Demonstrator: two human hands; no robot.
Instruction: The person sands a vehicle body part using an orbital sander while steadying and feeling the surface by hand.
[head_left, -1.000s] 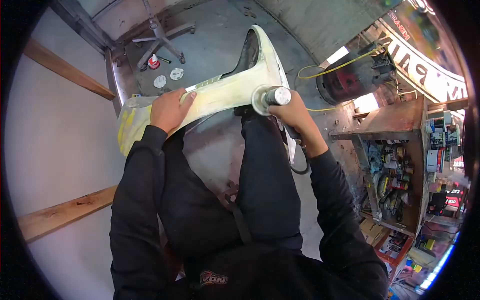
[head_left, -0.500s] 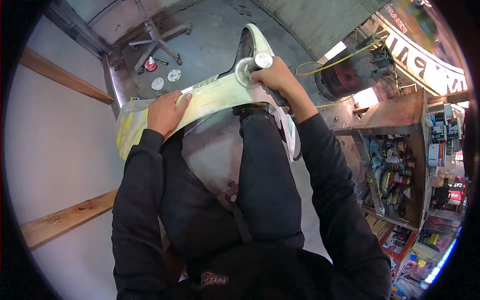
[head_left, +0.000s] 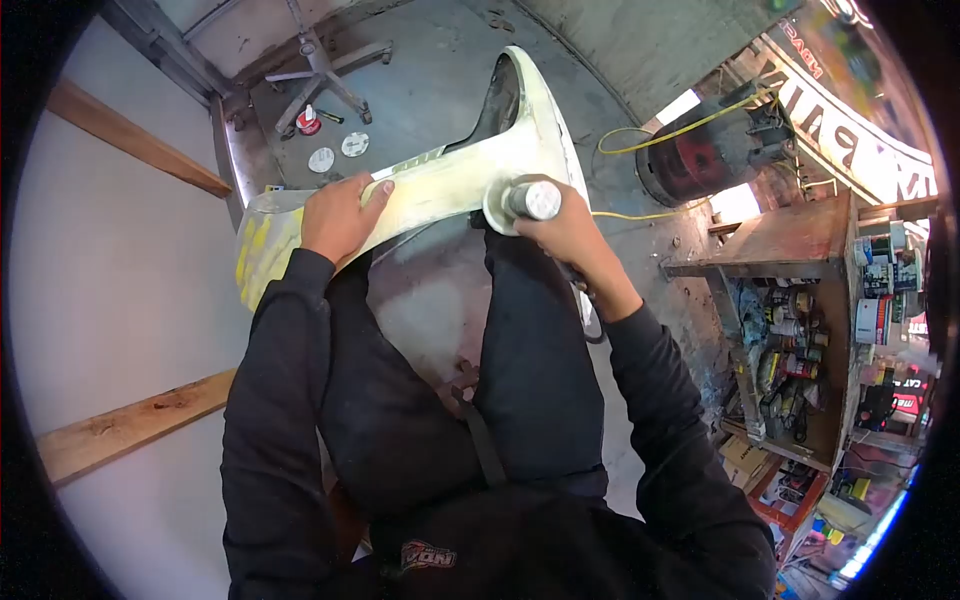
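A long curved vehicle body panel [head_left: 450, 175] lies across my thighs, its surface whitish with yellow patches at the left end. My left hand [head_left: 336, 216] grips it left of the middle, thumb on top and fingers over the far edge. In my right hand [head_left: 572, 228] is a round-headed power sander [head_left: 537, 200], fingers wrapped round its body. Its round pad [head_left: 494, 208] overlaps the panel's near edge, close to my right knee. The right end of the panel forks into an upper arm and a lower arm, the latter partly behind my right forearm.
Two sanding discs [head_left: 354, 144] and a red-and-white container [head_left: 308, 122] lie on the floor near a wheeled stand [head_left: 322, 72]. At right are a dark tank [head_left: 690, 160] with a yellow hose [head_left: 640, 214] and a wooden shelf [head_left: 780, 235] full of cans. A white wall [head_left: 130, 270] stands at left.
My right hand has drawn the sander toward me, from the upper middle of the panel to its near edge. My left hand keeps its place on the panel. The view has shifted slightly.
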